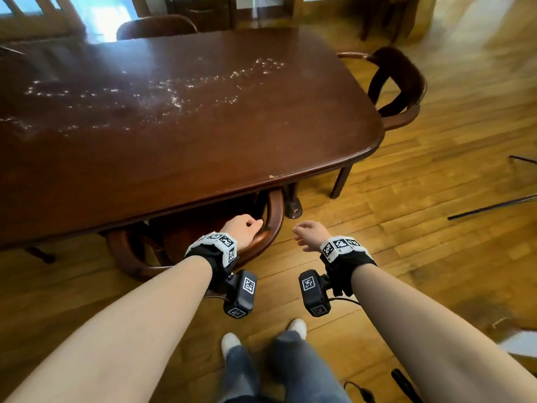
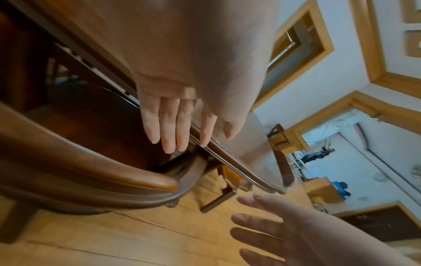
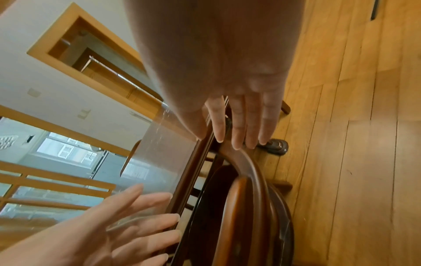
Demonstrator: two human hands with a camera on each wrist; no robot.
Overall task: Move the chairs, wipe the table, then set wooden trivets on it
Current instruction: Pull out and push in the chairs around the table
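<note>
A dark wooden table (image 1: 203, 141) fills the upper half of the head view, with shiny specks scattered across its top. A wooden chair (image 1: 273, 225) with a curved back rail is tucked under the near edge. My left hand (image 1: 244, 229) hovers over the right end of that rail (image 2: 91, 162), fingers (image 2: 173, 129) straight and holding nothing. My right hand (image 1: 308, 232) is over the floor just right of the chair, fingers (image 3: 239, 124) straight and empty. Each wrist view also catches the other hand: the right hand (image 2: 284, 230) and the left hand (image 3: 127, 225), both spread.
A second chair (image 1: 401, 82) stands at the table's right end, a third (image 1: 157, 26) on the far side. Thin black rods (image 1: 494, 205) lie on the wooden floor at right. Cables (image 1: 360, 391) trail near my feet. A table leg (image 1: 293, 202) stands beside the near chair.
</note>
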